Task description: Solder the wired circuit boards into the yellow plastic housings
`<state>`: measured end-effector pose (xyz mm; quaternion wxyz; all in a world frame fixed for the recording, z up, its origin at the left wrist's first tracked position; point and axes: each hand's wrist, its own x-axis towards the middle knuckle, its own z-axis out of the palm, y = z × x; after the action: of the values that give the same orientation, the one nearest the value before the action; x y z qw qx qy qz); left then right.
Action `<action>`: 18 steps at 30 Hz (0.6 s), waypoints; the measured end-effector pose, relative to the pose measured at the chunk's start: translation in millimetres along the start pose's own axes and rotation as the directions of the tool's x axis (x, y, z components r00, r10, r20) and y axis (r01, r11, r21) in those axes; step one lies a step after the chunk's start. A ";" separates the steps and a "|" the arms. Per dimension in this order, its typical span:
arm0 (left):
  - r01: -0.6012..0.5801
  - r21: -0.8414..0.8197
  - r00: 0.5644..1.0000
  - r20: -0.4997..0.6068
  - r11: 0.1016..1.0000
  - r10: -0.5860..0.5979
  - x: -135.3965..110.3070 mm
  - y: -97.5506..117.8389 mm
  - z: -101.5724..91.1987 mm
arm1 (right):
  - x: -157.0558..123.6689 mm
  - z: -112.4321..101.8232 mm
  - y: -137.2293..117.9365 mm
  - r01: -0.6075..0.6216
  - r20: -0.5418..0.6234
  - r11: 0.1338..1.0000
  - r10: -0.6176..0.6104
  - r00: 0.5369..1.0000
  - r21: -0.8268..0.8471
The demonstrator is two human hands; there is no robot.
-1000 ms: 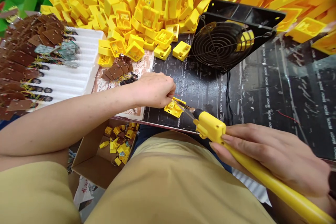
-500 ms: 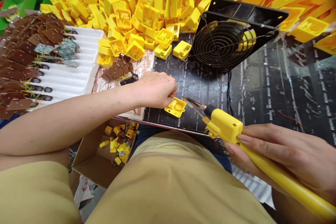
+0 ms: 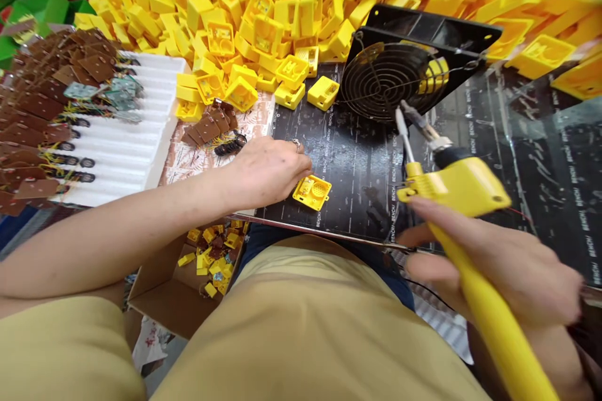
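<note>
Your right grip [image 3: 512, 257] is wrapped around the long handle of a yellow plastic soldering iron [image 3: 463, 191], its metal tips raised, well to the right of the shallow, open yellow plastic case [image 3: 313, 193]. Your left grip [image 3: 273, 166] has its bent fingertips at the far left corner of that case; you cannot tell here whether they pinch it or only touch it. The case lies open side up on the black, white-lettered bench [image 3: 357, 194], near the front edge, so your room on that side is narrow. Right of the case, a broad stretch of black surface gives you space to move, bounded beyond by a square black fan with a wire grille [image 3: 385, 91]. Beyond the case sits a heap of yellow plastic housings [image 3: 268, 34]. Left of it lie brown circuit boards [image 3: 209, 128], then a white ribbed foam tray [image 3: 150, 97]. Below it, to the left, is a brown cardboard box [image 3: 160, 294].
</note>
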<state>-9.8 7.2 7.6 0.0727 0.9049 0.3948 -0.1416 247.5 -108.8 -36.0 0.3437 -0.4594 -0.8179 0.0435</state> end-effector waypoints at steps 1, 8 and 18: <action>-0.003 -0.029 0.998 -0.060 1.000 0.001 -2.2 -1.7 6.2 | 6.8 7.5 -3.3 0.042 -0.006 0.999 -0.042 0.999 0.002; -0.121 -0.406 0.895 -0.439 0.906 -0.077 -11.2 -13.9 39.8 | 37.5 72.6 -7.5 0.173 -0.008 0.983 -0.173 0.985 0.062; -0.152 -0.376 0.928 -0.372 0.914 0.002 -19.1 -7.5 46.9 | 33.8 46.8 -10.3 0.190 -0.106 0.982 -0.188 0.976 0.006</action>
<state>-37.0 -12.3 -31.1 0.1867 0.8965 0.3852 0.1146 200.4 -76.8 -49.9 0.3924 -0.3786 -0.8382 -0.0071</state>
